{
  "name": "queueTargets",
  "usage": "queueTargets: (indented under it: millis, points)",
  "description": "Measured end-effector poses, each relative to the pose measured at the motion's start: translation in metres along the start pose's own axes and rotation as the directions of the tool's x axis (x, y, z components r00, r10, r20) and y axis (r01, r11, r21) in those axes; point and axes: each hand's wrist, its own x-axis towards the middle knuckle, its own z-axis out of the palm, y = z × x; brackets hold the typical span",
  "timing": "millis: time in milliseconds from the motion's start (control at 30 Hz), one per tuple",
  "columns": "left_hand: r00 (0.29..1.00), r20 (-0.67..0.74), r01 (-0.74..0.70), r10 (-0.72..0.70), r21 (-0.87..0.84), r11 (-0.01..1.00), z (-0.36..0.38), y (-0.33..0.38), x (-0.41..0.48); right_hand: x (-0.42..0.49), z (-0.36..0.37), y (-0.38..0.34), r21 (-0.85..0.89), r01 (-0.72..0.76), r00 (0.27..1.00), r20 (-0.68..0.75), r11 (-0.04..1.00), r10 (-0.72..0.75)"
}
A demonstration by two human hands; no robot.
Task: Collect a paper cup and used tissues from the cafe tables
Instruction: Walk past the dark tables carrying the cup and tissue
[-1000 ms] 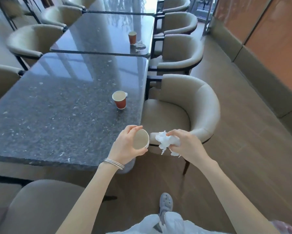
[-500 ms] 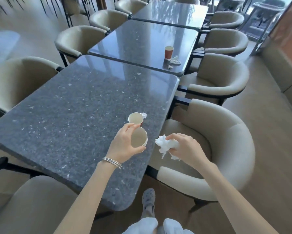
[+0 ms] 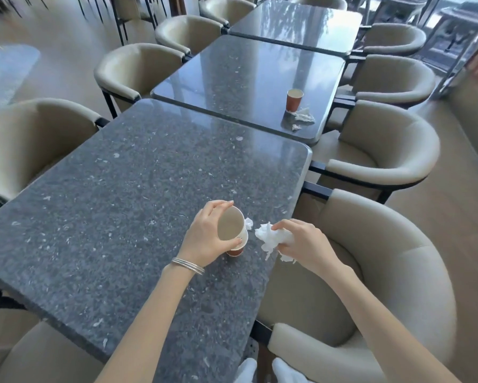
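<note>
At the edge of the near table (image 3: 121, 217), our left hand (image 3: 204, 236), bangles (image 3: 188, 265) at the wrist, curls round a pale paper cup (image 3: 230, 226). Thumb and fingers grip its rim and wall, and its mouth is tipped toward us. Our right hand (image 3: 306, 244) is closed round a wad of crumpled tissues (image 3: 271, 237), held at the table's right edge beside the armchair (image 3: 384, 258).

Directly under the held cup stands a red cup (image 3: 235, 251), with only its base showing below our palm. We cannot tell whether the two cups touch. A small tissue scrap (image 3: 248, 223) lies just beside the red cup, on its far side.

We judge the step in hand to be nesting one cup in the other, so that one hand carries both. We should level the held cup, line it up over the standing rim and press down lightly. Thin paper walls buckle, and a nudged cup would slide on polished stone. The wad could then go inside, with the scrap pinched up after.

On the next table (image 3: 246, 78), well apart, a far cup (image 3: 294, 99) stands upright with far tissues (image 3: 304, 116) just beside it, uncollected.
</note>
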Motion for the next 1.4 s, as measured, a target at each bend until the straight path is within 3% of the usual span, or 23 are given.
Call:
queueTargets:
  millis: [367, 767, 1167, 1400]
  points:
    - [0.984, 0.045, 0.175, -0.172, -0.053, 0.983, 0.033, -0.025, 0.021, 0.085, 0.016, 0.017, -0.026, 0.024, 0.996, 0.092, 0.999, -0.022]
    - [0.957, 0.152, 0.235, -0.246, 0.088, 0.968, 0.067, -0.063, 0.022, 0.138, 0.080, 0.032, 0.010, 0.019, 0.984, 0.177, 1.000, -0.021]
    - [0.942, 0.046, 0.329, -0.333, 0.087, 0.940, 0.033, -0.102, 0.006, 0.147, 0.153, 0.025, 0.017, 0.239, 0.950, 0.204, 0.971, -0.238]
    - [0.950, 0.005, 0.310, -0.312, 0.083, 0.947, 0.037, -0.104, 0.003, 0.136, 0.151, 0.034, 0.113, 0.215, 0.949, 0.209, 0.970, -0.235]
